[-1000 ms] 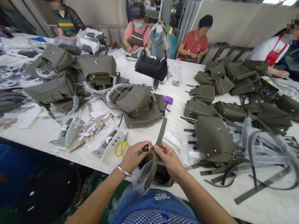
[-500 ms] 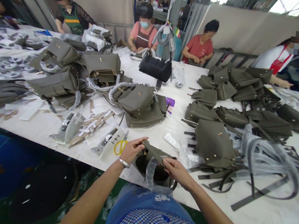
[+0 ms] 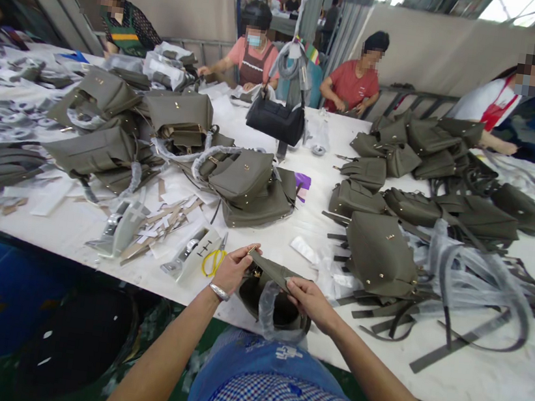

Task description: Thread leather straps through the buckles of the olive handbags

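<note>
From the head view, the only one I have, I record a bag (image 3: 249, 298) of smooth olive-grey material, its mouth a dark rounded opening, with a curved handle (image 3: 267, 309) wrapped in clear, wrinkled plastic. A flat, straight-edged strap (image 3: 271, 268) of matching colour slants across the top, a small gold-toned metal fitting at its far end. The bag sits at the near edge of the white surface (image 3: 317, 217), below and between the hands. I find the left hand (image 3: 233, 269) pinched on the strap's fitted end and the right hand (image 3: 309, 300) clamped, thumb over fingers, farther along it. Yellow-handled scissors (image 3: 212, 263) lie just beside the left hand; a boxy olive-grey bag with metal studs (image 3: 381, 255) lies to the right. Against one second ago, I note the strap has gone from upright to slanting, and the hands, then close together, now stand apart along it.
</note>
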`<control>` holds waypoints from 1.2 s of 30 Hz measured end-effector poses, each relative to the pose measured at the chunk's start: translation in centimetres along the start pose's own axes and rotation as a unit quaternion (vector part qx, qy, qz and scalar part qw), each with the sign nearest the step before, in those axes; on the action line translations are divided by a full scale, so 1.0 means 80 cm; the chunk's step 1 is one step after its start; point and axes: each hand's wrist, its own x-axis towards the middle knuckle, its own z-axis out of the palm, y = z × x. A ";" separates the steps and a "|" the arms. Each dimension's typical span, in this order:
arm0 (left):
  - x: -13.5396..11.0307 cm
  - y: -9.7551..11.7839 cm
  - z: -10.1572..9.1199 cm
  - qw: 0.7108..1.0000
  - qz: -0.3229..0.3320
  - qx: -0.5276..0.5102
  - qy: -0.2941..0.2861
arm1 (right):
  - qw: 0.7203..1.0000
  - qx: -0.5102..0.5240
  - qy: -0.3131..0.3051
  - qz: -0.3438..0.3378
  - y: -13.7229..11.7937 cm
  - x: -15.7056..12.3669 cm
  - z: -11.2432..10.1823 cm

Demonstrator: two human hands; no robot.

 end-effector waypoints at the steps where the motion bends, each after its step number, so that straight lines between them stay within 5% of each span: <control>1: -0.001 0.002 0.001 1.000 0.002 0.013 0.007 | 1.000 0.004 0.003 -0.007 0.000 0.002 0.003; 8: -0.010 0.016 0.020 0.992 0.035 0.090 -0.078 | 0.998 0.015 0.051 -0.040 -0.023 0.018 0.022; 13: -0.009 0.017 0.045 0.977 0.101 0.160 -0.103 | 0.951 -0.196 0.192 -0.146 -0.051 0.021 0.029; 16: -0.004 0.021 0.047 0.970 0.122 0.189 -0.091 | 0.912 -0.308 0.219 -0.160 -0.059 0.024 0.034; 19: 0.000 0.030 0.041 0.964 0.123 0.211 -0.103 | 0.906 -0.320 0.209 -0.182 -0.058 0.029 0.034; 24: -0.001 0.037 0.042 0.956 0.105 0.246 -0.119 | 0.926 -0.220 0.184 -0.244 -0.052 0.037 0.032; 30: -0.008 0.032 0.056 0.946 0.057 0.282 -0.149 | 0.960 0.004 0.172 -0.220 -0.079 0.038 0.040; 36: -0.021 0.055 0.052 0.940 0.007 0.266 -0.213 | 0.867 0.296 0.229 -0.329 -0.149 0.035 -0.003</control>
